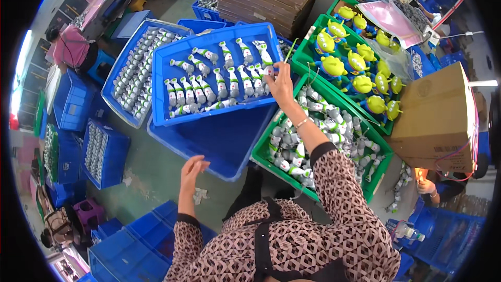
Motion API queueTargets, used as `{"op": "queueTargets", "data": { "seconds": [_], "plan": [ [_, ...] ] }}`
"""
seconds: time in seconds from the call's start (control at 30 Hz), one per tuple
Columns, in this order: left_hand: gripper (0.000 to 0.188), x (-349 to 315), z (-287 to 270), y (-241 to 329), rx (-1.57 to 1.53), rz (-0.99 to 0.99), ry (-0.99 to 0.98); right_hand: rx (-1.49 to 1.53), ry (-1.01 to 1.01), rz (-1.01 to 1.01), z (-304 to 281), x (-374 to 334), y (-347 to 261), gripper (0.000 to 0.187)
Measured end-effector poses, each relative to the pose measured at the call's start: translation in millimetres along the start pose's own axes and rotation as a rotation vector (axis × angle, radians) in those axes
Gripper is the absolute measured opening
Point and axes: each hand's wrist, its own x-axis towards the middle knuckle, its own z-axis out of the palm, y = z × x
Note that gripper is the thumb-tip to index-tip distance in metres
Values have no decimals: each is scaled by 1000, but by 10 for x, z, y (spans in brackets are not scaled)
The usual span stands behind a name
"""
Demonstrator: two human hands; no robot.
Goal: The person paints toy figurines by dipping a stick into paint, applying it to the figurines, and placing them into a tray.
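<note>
Ahead of me a blue tray holds several small toy pieces with grey, white and bright green parts, laid out in loose rows. At its right side my right hand has its fingers closed around a toy piece near the tray's corner; the fingers partly cover it. My left hand hangs in the air near the front edge of a lower blue bin, fingers apart, holding nothing. The upper tray lies tilted across this bin. Under my right forearm stands a green crate, heaped with the same toy pieces.
Another green crate at right holds yellow-green toy figures. A cardboard box stands beside it. Filled blue bins are at left; stacked cardboard rises behind. One person sits far left; another's hand shows at right.
</note>
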Motion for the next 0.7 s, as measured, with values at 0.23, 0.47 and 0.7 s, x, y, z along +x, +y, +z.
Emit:
{"op": "queueTargets", "data": {
  "seconds": [0.23,0.47,0.7],
  "plan": [
    [30,-273,-560,-360,-62,-102,179,-155,78,-37,797,680,455,45],
    [32,-484,-847,-747,-90,-182,315,-219,119,-22,1361,1042,897,44],
    [30,-433,-664,-535,-129,-233,318,-363,114,-19,1530,1230,1111,34]
  ]
}}
